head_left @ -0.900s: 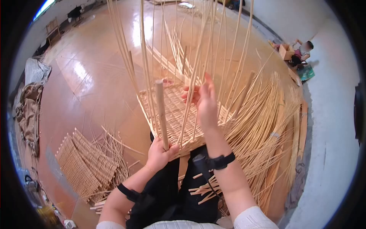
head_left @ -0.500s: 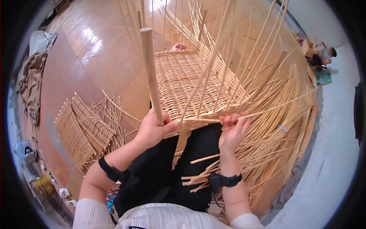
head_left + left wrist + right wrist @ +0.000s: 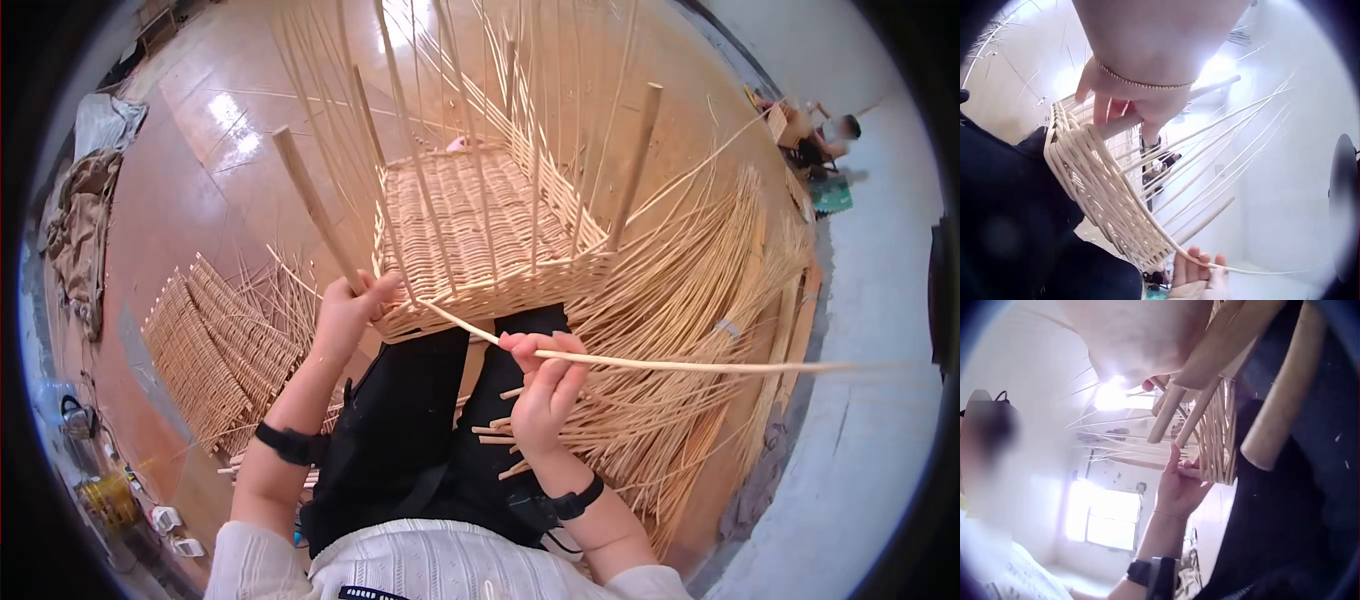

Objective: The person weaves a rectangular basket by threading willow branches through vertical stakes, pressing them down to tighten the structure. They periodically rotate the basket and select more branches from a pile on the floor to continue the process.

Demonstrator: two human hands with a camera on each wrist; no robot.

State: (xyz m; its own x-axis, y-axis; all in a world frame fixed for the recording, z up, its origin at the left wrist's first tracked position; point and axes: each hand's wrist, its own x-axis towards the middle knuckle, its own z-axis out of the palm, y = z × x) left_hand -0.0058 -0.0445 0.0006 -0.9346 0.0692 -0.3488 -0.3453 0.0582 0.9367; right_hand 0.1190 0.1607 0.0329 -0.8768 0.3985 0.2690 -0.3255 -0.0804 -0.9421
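A half-woven wicker basket (image 3: 515,290) rests over the person's knees, with thin upright stakes and a thick wooden post at each corner. The left hand (image 3: 348,318) grips the near-left corner post (image 3: 310,200) at its foot, thumb along the woven wall. In the left wrist view its fingers wrap that post beside the weave. From the near wall a long pale wicker rod (image 3: 690,366) runs out to the right. The right hand (image 3: 543,398) pinches this rod a short way from the basket, palm turned up. In the right wrist view, thick rod ends cover part of the right hand.
A large bundle of loose wicker rods (image 3: 690,290) lies on the right, some butt ends reaching the right thigh. Woven panels (image 3: 215,345) lie on the floor at left, with loose sticks. Crumpled cloth (image 3: 78,255) lies farther left. Another person (image 3: 825,140) sits by the right wall.
The right hand has come down from among the upright stakes, drawn a rod out to the right, and moved nearer the body. The basket has turned slightly; the left hand keeps its corner.
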